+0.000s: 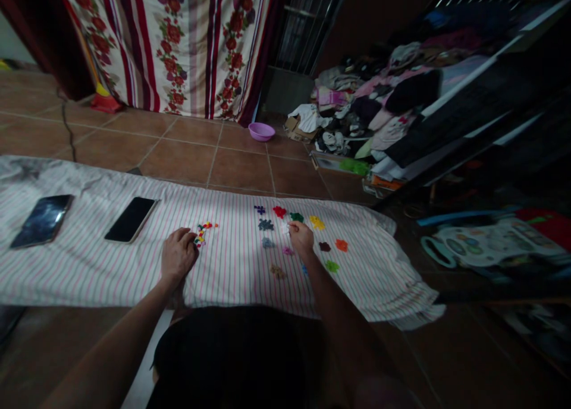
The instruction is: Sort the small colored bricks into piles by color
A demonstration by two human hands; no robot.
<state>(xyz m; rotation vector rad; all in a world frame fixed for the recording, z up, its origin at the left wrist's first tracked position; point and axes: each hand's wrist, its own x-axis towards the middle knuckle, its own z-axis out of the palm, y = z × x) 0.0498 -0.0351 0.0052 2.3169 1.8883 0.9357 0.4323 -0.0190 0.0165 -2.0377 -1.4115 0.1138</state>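
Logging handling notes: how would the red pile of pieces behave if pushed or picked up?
Probably light: the red pile is tiny beside the right hand. Loose pieces, so likely to scatter if pushed. The cloth may stop them sliding far.

A striped cloth (232, 266) lies spread on the brown tiled floor (187, 153). On it rest a dark phone (42, 220) at the left, a second phone (131, 219) near it, a mixed cluster of small pieces (203, 230), and separate single-colour piles (317, 222) further right.

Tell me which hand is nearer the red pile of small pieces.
Right. The right hand sits just beside the red pile; the left hand lies well to its left, by the mixed-colour pieces.
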